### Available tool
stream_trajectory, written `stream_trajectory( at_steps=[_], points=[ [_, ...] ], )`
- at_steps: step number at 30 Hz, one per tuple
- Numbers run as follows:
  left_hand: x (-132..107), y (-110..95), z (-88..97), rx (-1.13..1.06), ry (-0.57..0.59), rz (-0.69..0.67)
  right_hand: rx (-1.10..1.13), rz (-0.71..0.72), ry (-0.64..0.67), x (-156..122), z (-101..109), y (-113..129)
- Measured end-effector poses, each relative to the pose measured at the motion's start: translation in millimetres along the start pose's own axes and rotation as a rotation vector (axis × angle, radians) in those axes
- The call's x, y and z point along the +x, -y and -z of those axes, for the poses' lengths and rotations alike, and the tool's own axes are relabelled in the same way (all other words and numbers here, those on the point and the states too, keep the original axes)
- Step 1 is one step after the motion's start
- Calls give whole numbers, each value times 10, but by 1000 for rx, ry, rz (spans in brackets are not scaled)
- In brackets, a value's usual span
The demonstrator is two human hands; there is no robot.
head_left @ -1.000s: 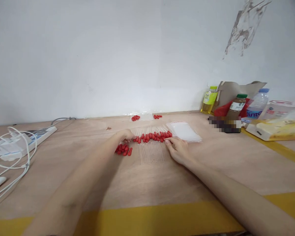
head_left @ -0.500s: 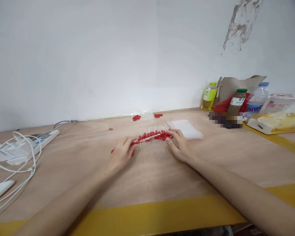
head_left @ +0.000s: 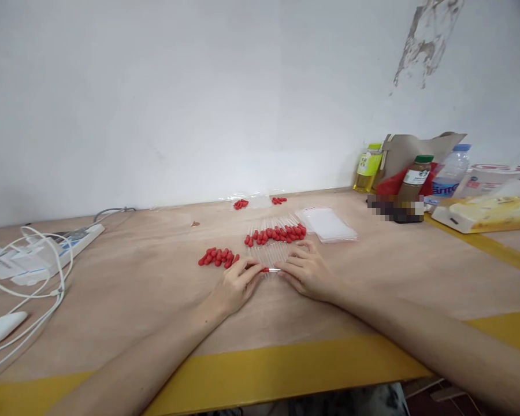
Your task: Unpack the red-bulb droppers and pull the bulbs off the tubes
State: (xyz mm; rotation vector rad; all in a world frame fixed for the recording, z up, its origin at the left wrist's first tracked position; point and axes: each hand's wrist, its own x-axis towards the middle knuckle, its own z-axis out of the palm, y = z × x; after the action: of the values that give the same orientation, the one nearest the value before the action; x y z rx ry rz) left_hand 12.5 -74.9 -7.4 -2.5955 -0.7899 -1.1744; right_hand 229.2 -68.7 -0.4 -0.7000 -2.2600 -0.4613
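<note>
My left hand [head_left: 238, 284] pinches a red rubber bulb at the left end of a thin clear glass dropper tube [head_left: 274, 270]. My right hand [head_left: 308, 271] has its fingers closed on the tube's other end, so the piece lies level between both hands. Just beyond are clear tubes [head_left: 268, 253] side by side, partly behind my fingers. Past them lies a row of droppers with red bulbs [head_left: 277, 233], bulbs towards me. A pile of loose red bulbs [head_left: 219, 257] sits left of the tubes, beside my left hand.
Clear zip bags [head_left: 327, 224] lie stacked to the right. Near the wall are small bags holding red bulbs [head_left: 241, 204]. Bottles [head_left: 416, 178], a tissue pack [head_left: 485, 215] and a grey bag stand at the right. A power strip [head_left: 60, 260] and white cables are at the left.
Both hands have drawn back towards me and come closer together. The right hand has left the row of red bulbs, and the pile of loose bulbs is uncovered.
</note>
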Motion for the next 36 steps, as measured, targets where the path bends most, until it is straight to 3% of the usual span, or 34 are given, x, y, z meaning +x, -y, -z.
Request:
stream_trajectory(
  at_steps=[7, 10, 16, 22, 26, 29, 33, 36],
  points=[
    [22, -18, -14, 53, 37, -12, 72, -23, -74, -84, -44, 42],
    [35, -14, -2, 143, 34, -35, 77, -27, -33, -78, -6, 41],
    [60, -62, 86, 307, 146, -96, 63, -34, 64, -89, 61, 24],
    [85, -137, 146, 320, 164, -181, 76, -9, 84, -82, 95, 59],
    [42, -65, 215, 316, 159, -170, 118, -13, 74, -112, 150, -22],
    [16, 99, 364, 245, 47, 11, 128, -165, 37, -139, 169, -184],
    [66, 354, 603, 111, -141, 482, 148, -473, 47, -137, 98, -363],
    [94, 554, 715, 51, -159, 757, 165, -596, 72, -141, 7, -418]
  ],
)
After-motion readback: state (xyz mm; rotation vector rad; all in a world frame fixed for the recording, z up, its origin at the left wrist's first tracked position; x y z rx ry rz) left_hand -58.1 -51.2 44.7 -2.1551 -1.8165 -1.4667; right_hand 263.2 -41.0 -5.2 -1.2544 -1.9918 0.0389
